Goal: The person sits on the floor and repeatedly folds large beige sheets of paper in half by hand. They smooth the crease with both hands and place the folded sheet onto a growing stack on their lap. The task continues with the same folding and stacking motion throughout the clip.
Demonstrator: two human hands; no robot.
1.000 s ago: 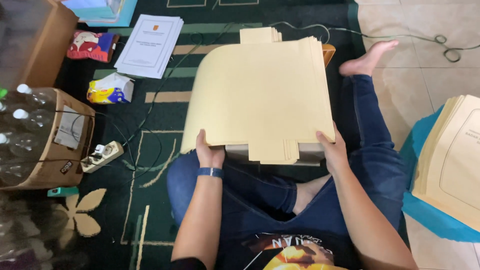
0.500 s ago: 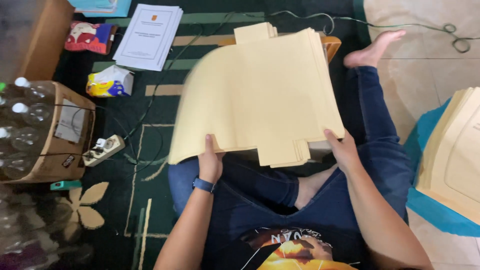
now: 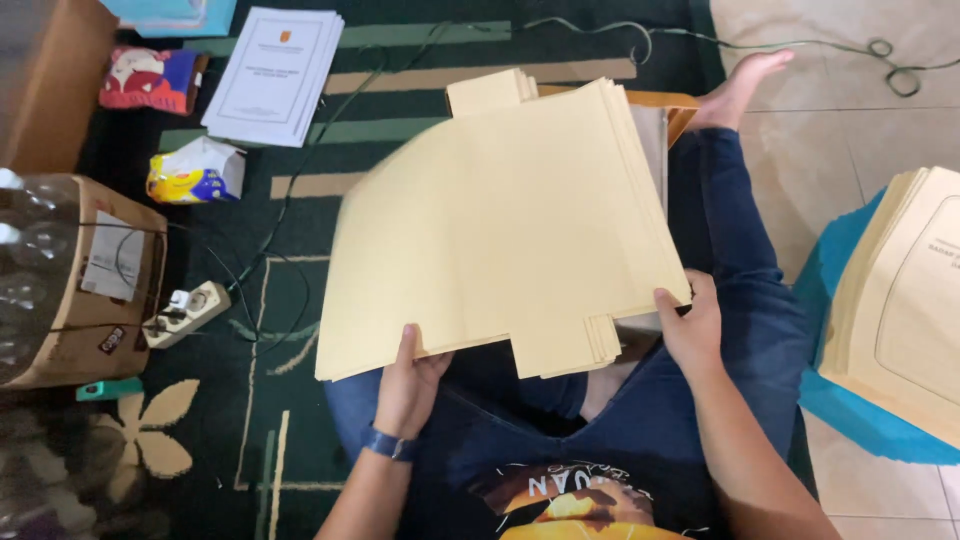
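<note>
Both hands hold a stack of cream cardstock folders (image 3: 500, 230) over the lap: the left hand (image 3: 408, 385) has its grip closed on the near left edge, the right hand (image 3: 690, 325) clamps the near right corner. The sheets are smooth, stiff and tabbed at the bottom edge. A second pile of printed folders (image 3: 895, 300) rests on a blue surface to the right. On the green patterned carpet (image 3: 300, 300) lie white stapled booklets (image 3: 272, 75), a yellow snack packet (image 3: 195, 172) and a white power strip (image 3: 185, 313).
</note>
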